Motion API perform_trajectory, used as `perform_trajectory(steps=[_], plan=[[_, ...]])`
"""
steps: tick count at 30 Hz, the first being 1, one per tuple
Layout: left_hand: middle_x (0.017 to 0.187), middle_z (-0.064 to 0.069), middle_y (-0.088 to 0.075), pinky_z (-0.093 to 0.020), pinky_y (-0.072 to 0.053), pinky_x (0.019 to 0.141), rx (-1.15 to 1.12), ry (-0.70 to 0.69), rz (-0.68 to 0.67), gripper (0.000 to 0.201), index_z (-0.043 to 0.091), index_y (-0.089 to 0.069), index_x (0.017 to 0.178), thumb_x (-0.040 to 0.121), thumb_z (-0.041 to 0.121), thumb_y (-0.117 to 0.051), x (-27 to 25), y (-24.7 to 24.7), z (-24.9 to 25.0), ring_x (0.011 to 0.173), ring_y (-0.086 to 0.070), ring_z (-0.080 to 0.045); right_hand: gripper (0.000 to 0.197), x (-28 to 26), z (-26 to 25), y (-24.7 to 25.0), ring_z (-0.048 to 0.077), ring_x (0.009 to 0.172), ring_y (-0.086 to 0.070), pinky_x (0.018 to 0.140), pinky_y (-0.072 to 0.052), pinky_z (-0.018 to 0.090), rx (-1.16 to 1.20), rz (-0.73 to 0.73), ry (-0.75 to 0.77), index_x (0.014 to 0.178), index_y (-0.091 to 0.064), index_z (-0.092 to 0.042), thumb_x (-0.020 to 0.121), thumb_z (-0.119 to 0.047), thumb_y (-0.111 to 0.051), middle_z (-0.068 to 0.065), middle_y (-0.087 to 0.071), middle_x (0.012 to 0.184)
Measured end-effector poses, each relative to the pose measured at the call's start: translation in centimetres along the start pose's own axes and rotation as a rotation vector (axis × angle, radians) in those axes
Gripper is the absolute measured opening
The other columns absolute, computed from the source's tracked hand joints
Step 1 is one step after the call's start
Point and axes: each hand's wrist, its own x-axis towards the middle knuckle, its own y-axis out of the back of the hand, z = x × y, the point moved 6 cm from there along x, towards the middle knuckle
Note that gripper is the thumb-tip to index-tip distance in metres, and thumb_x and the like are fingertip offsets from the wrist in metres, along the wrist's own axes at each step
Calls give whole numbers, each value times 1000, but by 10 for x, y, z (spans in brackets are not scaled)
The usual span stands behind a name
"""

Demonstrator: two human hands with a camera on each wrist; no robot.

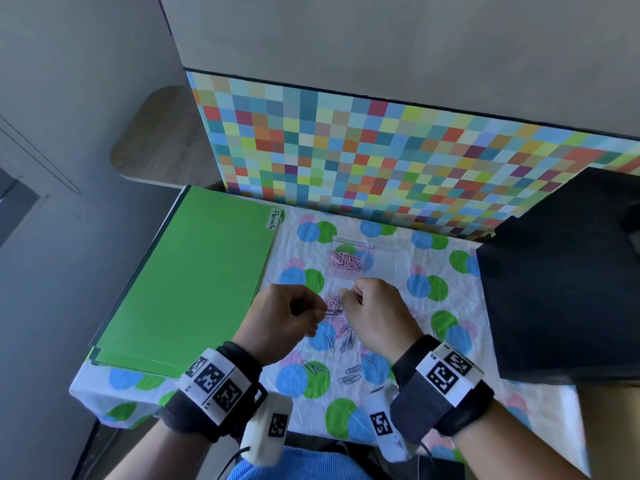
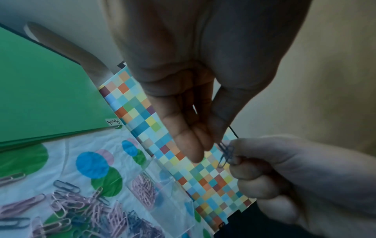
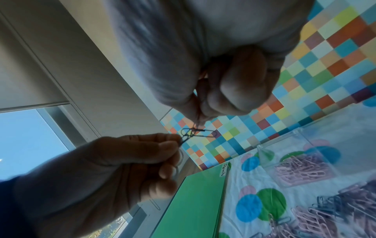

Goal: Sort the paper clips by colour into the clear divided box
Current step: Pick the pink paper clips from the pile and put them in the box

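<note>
Folders [image 1: 194, 271], green, lie at the left. Left hand [image 1: 284, 317] pinches dark blue clips [image 1: 333, 311] above the mixed pile [image 1: 341, 332]; right hand [image 1: 375, 311] pinches pink clips [image 1: 357, 292]. Beyond them, the clear divided box [image 1: 367, 258] holds pink ones in its left compartment.

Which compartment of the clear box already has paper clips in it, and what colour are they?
The left compartment of the clear box holds pink clips; the other compartment looks empty.

Clear glossy plastic box [image 1: 367, 252]; crinkled matt cloth [image 1: 388, 403] with dots; smooth matt green paper folder [image 1: 194, 271], left of frame
</note>
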Motion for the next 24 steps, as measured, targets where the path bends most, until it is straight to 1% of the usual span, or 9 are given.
perform_trajectory(steps=[5, 7, 9, 11, 13, 15, 18, 21, 24], plan=[[59, 11, -65, -22, -53, 62, 239, -90, -26, 12, 23, -69, 76, 81, 12, -65, 1, -3, 11, 56, -63, -2, 47, -3, 1, -2, 19, 52, -25, 52, -22, 35, 37, 8, 16, 57, -27, -13, 93, -26, -54, 0, -28, 51], [58, 18, -60, -15, -49, 61, 289, -129, -26, 12, 22, -70, 78, 82, 12, -64, 2, -4, 13, 56, -59, 2, 48, -3, 1, 0, 16, 50, -23, 48, -21, 32, 34, 19, 30, 56, -26, -13, 93, -26, -54, -1, -26, 51], [60, 20, -58, -7, -42, 59, 340, -171, -21, 11, 20, -71, 81, 83, 12, -64, 4, -5, 17, 56, -56, 5, 48, -2, 1, 1, 15, 49, -22, 45, -20, 28, 30, 29, 38, 56, -26, -14, 93, -26, -55, -2, -25, 51], [67, 15, -63, -2, -37, 60, 383, -218, -13, 10, 18, -71, 84, 84, 12, -63, 4, -6, 22, 58, -53, 3, 48, -2, 1, 1, 15, 51, -23, 48, -20, 32, 37, 26, 40, 57, -26, -14, 93, -26, -54, -1, -25, 52], [76, 8, -69, -4, -40, 63, 417, -269, -11, 10, 17, -71, 85, 84, 11, -63, 3, -7, 27, 65, -56, -1, 48, -1, 1, 1, 15, 52, -23, 50, -20, 34, 38, 17, 39, 57, -26, -14, 93, -27, -54, 0, -25, 53], [78, 4, -69, -17, -48, 67, 452, -332, -14, 12, 17, -70, 84, 84, 9, -61, 2, -9, 30, 69, -60, -9, 47, 0, 2, 1, 16, 53, -24, 49, -20, 34, 33, 4, 25, 58, -26, -14, 94, -27, -53, 1, -25, 54], [76, 2, -64, -34, -50, 62, 505, -405, -29, 12, 14, -66, 82, 86, 7, -56, -1, -14, 33, 66, -58, -17, 45, 2, 3, -1, 17, 53, -22, 49, -19, 33, 49, -22, -10, 58, -26, -14, 92, -25, -52, 1, -23, 55], [78, 0, -64, -36, -51, 61, 512, -437, -35, 11, 13, -65, 83, 88, 11, -55, -2, -17, 35, 66, -59, -19, 43, 4, 4, -4, 16, 53, -20, 48, -16, 31, 90, -43, -33, 59, -25, -14, 92, -23, -52, 1, -20, 55], [77, 3, -67, -32, -52, 64, 436, -422, 7, 9, 15, -69, 84, 86, 12, -61, 1, -13, 34, 66, -60, -12, 46, 6, 6, -3, 14, 48, -18, 43, -13, 25, 137, -42, -53, 56, -23, -15, 91, -22, -52, -1, -18, 52]])
